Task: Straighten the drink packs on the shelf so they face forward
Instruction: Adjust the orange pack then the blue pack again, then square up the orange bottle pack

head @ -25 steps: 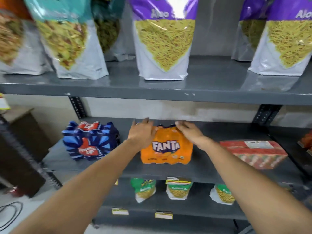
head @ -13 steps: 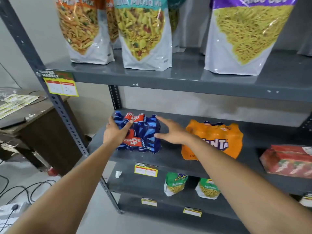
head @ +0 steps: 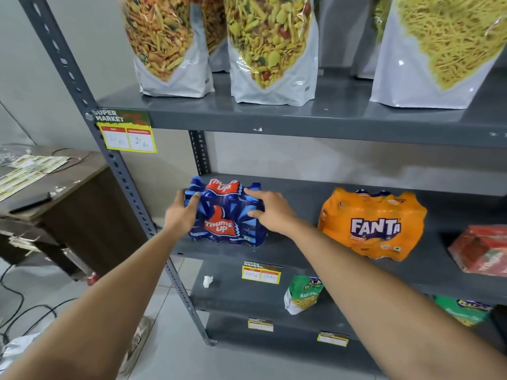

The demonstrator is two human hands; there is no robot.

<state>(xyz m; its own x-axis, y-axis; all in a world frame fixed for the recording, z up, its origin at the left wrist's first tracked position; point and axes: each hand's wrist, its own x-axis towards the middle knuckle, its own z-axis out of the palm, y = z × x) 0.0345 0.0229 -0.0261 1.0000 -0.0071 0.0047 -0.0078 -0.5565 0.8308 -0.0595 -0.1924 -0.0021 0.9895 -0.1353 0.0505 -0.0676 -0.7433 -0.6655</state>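
A blue Thums Up drink pack [head: 226, 215] lies at the left end of the middle grey shelf [head: 296, 250], its logo towards me. My left hand [head: 182, 213] grips its left side and my right hand [head: 270, 212] grips its right side. To the right an orange Fanta drink pack [head: 373, 224] rests on the same shelf with its label facing forward, untouched. A red drink pack [head: 480, 250] lies at the far right, cut off by the frame edge.
Large snack pouches [head: 271, 48] stand on the upper shelf. Small green snack bags [head: 303, 294] and price tags [head: 262, 272] are on the lower shelf. A slotted upright post [head: 120, 171] runs down the left. A brown desk [head: 55, 193] and floor cables [head: 16, 305] sit left.
My hands left the Fanta pack and moved left onto the Thums Up pack, which they now grip on both sides. The view swung left with them.
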